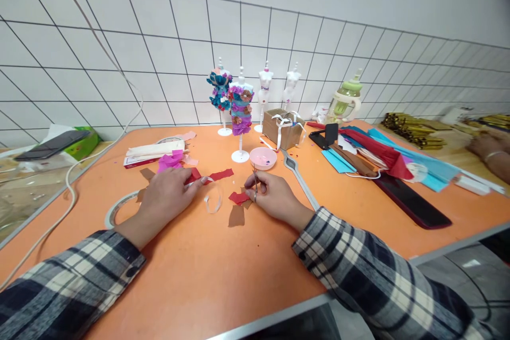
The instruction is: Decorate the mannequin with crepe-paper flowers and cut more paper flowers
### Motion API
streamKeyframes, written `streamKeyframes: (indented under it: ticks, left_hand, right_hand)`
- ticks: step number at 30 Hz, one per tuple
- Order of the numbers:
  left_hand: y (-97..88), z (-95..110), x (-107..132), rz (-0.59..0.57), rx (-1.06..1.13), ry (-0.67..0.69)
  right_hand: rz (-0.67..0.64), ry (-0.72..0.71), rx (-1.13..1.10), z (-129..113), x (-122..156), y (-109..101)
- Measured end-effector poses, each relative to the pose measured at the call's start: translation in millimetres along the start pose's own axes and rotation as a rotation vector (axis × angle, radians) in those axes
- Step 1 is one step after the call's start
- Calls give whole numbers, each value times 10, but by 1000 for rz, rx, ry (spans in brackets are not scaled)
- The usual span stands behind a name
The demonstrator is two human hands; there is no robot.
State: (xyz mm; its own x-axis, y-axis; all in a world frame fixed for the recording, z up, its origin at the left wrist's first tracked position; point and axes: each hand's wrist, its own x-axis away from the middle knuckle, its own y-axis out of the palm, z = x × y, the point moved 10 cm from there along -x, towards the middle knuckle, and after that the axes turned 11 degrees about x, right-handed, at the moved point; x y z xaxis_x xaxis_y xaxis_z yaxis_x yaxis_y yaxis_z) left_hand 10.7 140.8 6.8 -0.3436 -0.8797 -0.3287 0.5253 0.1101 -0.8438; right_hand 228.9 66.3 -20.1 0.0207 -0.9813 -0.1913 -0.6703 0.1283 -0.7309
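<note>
My left hand (169, 191) is closed on a piece of red crepe paper (194, 175), thumb and forefinger near a red strip (221, 174) on the table. In my right hand (277, 195) a thin dark metal tool, seemingly tweezers (255, 176), stands upright between the fingers. Beside those fingertips lie a red paper scrap (238, 198) and a brown paper piece (236, 216). A clear loop of tape (213, 200) rests between my hands. Behind them is a pink dish (263, 159). A small dress form (241, 109) wears purple and blue paper ruffles.
Farther back stand a teal-dressed form (220, 90), two white forms, a cardboard box (283, 128) and a green bottle (346, 100). A tape roll (113, 214) lies left. Coloured paper (376, 151) and a phone (414, 202) lie right. Another person's hand (492, 151) shows far right.
</note>
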Motion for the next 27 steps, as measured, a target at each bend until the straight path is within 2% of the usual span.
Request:
streamKeyframes:
  ticks: [6, 10, 12, 15, 18, 23, 27]
  left_hand:
    - [-35, -125, 17, 91, 157, -5]
    - [-142, 6, 111, 130, 281, 48]
    - [-54, 147, 202, 43, 381, 11]
    - [221, 467, 389, -169, 619, -33]
    - [369, 713, 523, -252, 747, -29]
    - [443, 832, 561, -334, 743, 69]
    - [460, 792, 542, -368, 762, 61]
  right_hand:
    - [-30, -29, -4, -17, 0, 39]
    - [-17, -26, -19, -46, 12, 14]
    - [5, -31, -52, -85, 32, -29]
    - [18, -174, -101, -280, 87, -66]
    - [-31, -266, -145, -398, 139, 24]
    - [-110, -151, -444, -288, 123, 218]
    - [-104, -33, -547, -156, 79, 225]
